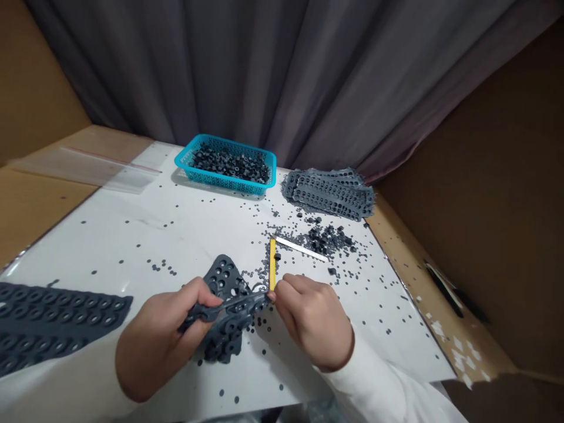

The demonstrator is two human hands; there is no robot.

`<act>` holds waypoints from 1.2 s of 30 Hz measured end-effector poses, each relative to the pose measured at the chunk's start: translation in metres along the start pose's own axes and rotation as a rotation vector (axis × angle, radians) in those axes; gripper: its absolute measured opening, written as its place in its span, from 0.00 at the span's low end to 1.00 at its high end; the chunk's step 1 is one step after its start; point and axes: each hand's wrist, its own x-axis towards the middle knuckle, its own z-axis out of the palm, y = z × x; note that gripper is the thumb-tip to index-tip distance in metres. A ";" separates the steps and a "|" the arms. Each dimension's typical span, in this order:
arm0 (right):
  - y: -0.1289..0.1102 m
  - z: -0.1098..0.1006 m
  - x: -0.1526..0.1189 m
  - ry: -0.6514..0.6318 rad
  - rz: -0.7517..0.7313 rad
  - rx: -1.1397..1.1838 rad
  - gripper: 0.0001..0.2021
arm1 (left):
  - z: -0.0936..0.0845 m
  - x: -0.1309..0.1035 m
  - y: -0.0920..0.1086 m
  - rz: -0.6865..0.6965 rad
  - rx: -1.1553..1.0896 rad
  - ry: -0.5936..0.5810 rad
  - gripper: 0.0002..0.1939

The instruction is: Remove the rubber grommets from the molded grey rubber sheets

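Observation:
My left hand is closed around a folded part of a dark grey rubber-like sheet with rows of round holes and rings. The sheet bends and hangs down over the white tabletop. My right hand pinches the sheet's stretched far corner between thumb and fingers, so a strip is pulled taut between both hands. Just beyond my right fingertips lies a yellow stick, with a small black ring piece against it. A white stick lies at an angle from its far end.
A blue basket holds many small black rings. To its right lie stacked perforated sheets and a heap of black pieces. Another ringed sheet is at left. Tiny discs litter the white table. Tweezers-like tools lie at right.

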 end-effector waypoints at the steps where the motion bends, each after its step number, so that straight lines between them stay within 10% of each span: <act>1: -0.002 0.001 0.002 -0.027 0.043 -0.009 0.15 | 0.003 -0.002 -0.001 0.026 0.027 0.029 0.04; 7: -0.010 0.014 0.018 -0.235 0.260 -0.045 0.14 | 0.021 -0.005 -0.008 0.208 0.098 0.122 0.06; 19: -0.009 0.036 0.043 -0.312 0.313 -0.055 0.08 | 0.028 0.011 -0.011 0.150 0.004 0.095 0.04; 25: 0.010 0.027 0.033 -0.230 0.053 0.304 0.15 | 0.013 0.038 -0.018 -0.095 -0.113 0.057 0.07; 36: 0.018 0.045 0.017 -0.047 0.131 1.062 0.18 | 0.011 0.043 -0.024 -0.153 -0.227 -0.053 0.12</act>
